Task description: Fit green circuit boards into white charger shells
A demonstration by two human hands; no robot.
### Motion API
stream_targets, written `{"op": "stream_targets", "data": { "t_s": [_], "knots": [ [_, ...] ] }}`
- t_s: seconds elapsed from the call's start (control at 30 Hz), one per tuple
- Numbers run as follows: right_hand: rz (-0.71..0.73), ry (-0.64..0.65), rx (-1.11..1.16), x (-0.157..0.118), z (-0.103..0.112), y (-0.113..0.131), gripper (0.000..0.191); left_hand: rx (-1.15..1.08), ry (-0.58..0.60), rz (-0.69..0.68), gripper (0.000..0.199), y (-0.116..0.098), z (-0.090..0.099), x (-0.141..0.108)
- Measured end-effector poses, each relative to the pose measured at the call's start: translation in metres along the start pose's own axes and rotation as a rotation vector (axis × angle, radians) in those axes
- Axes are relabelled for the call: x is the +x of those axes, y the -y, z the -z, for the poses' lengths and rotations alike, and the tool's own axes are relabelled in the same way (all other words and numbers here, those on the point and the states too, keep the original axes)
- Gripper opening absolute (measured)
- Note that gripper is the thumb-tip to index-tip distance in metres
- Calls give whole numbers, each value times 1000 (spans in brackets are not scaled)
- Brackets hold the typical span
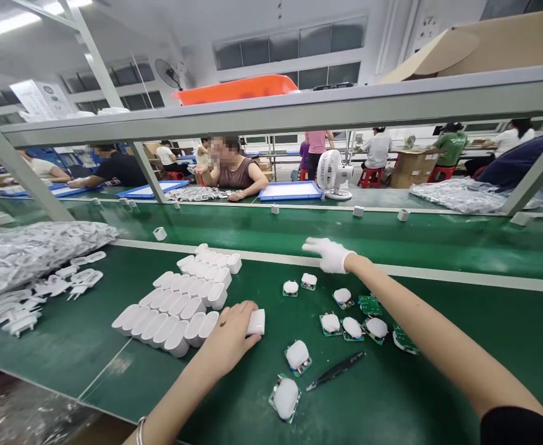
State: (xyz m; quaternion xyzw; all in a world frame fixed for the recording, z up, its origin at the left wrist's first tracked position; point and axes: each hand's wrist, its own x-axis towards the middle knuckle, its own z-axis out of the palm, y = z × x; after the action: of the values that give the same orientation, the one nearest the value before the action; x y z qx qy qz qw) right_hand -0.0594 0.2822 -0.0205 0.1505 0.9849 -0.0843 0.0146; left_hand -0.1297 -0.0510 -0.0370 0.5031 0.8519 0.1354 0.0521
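My bare left hand [231,334] is closed round a white plastic housing [257,322] on the green work surface, just right of the rows of white housings [178,303]. My right hand [327,254], in a white glove, reaches over the pale strip at the belt's edge, fingers stretched out, with nothing seen in it. Below it lie several green circuit boards with white pads [330,323]. Black tweezers [336,371] rest among them, near two boards at the front.
Bagged white parts [34,250] and loose white frames [86,278] lie at left. Small white cubes [357,211] sit along the green belt [252,222]. A shelf beam [271,117] crosses above. Beyond are a white fan [331,173], a blue tray [290,190] and a seated person [238,173].
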Motion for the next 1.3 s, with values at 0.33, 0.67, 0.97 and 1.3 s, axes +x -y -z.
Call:
{"op": "stream_targets", "data": {
  "t_s": [0.33, 0.67, 0.97, 1.3],
  "knots": [
    [40, -2, 180, -35, -32, 23, 62, -611, -58, -318, 42, -38, 1, 70],
    [-108, -348, 525, -96, -21, 62, 24, -910, -211, -270, 44, -27, -32, 72],
    [-31, -512, 1033, -127, -13, 105, 41, -764, -342, -295, 16, -34, -35, 65],
    [191, -784, 650, -129, -49, 113, 27, -609, -383, -411, 46, -30, -40, 60]
  ]
}}
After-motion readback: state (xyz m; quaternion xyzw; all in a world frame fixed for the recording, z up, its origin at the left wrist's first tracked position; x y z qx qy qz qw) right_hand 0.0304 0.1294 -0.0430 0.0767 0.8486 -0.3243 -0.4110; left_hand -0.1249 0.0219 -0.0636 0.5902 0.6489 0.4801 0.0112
